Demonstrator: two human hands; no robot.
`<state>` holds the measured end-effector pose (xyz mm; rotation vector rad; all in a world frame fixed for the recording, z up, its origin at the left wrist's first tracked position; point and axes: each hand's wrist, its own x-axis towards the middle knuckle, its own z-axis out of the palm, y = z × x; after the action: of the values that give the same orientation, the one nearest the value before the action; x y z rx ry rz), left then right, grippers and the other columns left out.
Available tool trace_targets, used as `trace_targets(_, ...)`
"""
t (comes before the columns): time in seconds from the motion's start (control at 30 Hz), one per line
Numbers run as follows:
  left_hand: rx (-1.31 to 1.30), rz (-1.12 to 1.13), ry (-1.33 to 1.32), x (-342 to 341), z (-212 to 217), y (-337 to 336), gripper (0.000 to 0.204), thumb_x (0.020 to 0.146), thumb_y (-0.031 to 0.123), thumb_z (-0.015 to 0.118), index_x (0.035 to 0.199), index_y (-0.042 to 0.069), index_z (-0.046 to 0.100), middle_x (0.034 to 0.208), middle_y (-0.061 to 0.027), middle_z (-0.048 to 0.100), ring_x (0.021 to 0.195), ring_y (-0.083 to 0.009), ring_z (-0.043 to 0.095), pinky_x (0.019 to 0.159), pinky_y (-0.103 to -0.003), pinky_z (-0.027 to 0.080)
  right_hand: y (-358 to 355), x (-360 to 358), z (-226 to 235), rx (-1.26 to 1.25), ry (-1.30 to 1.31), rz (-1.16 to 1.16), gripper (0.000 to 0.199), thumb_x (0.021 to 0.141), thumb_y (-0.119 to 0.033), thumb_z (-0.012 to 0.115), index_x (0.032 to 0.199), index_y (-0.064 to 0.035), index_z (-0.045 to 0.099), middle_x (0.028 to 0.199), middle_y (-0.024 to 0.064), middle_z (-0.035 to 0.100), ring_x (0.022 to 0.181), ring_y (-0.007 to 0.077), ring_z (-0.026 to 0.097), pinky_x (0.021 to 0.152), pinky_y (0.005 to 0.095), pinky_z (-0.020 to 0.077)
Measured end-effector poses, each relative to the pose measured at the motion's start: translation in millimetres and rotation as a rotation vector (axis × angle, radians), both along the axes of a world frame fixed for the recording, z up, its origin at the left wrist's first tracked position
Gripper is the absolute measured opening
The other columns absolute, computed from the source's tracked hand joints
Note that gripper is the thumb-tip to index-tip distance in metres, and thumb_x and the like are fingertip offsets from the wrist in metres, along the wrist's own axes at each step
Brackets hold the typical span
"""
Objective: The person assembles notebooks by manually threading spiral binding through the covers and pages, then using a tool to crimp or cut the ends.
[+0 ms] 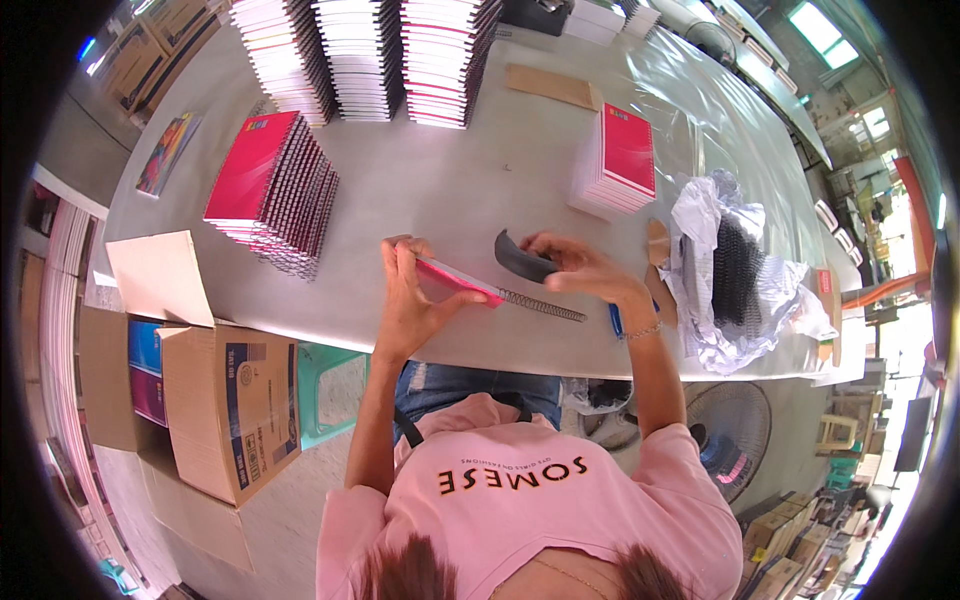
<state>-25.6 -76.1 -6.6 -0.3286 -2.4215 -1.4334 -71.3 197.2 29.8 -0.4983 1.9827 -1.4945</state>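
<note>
Notebook (pixel 455 278) pinched on edge by left hand (pixel 410 300) fingers; right hand (pixel 580 268) fingers grip dark tool (pixel 522 262).

Red-covered notebook (pixel 455 280) tilted on edge above table; wire spiral (pixel 540 304) protruding right.

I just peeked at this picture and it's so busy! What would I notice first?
Probably the hands in the middle: the left hand holds a pink spiral notebook on edge, while the right hand grips a dark curved tool by its wire spiral. Next, the tall stacks of notebooks along the table's far side, and a pile of black spiral coils in plastic wrap at right.
</note>
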Motion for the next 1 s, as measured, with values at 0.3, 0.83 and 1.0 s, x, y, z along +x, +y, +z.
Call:
trace_targets(0.3,0.052,-0.009,-0.009,-0.2,-3.4,2.8,0.082,0.052,0.027,0.096,0.11,0.004,0.043,0.108,-0.012,0.04,0.107,-0.0303,0.044,0.093,-0.042,0.042,-7.6,28.3,5.7,-0.089,-0.012,-0.067,0.04,0.079,-0.028,0.082,0.101,0.0013,0.067,0.13,0.0111,0.052,0.122,0.0216,0.049,0.103,0.0319,0.0386)
trace_targets(0.83,-0.092,-0.178,-0.03,-22.7,-88.5,-12.4,0.11,0.069,0.029,0.091,0.15,-0.003,0.023,0.149,-0.0184,0.032,0.138,-0.0303,0.034,0.114,-0.042,0.029,12.0,25.6,-54.0,0.2,0.782,-0.356,0.045,0.074,-0.044,0.081,0.101,-0.0083,0.072,0.105,0.0155,0.066,0.106,0.0318,0.059,0.093,0.0403,0.0447)
trace_targets(1.0,0.216,-0.393,-0.019,-37.6,-60.5,11.7,0.082,0.069,0.026,0.09,0.127,0.001,0.037,0.116,-0.0093,0.037,0.114,-0.0255,0.041,0.108,-0.038,0.033,27.5,61.0,13.0,-0.524,-0.088,-0.137,0.056,0.083,-0.046,0.077,0.108,0.0024,0.065,0.098,0.003,0.064,0.092,0.0112,0.058,0.08,0.0261,0.0461)
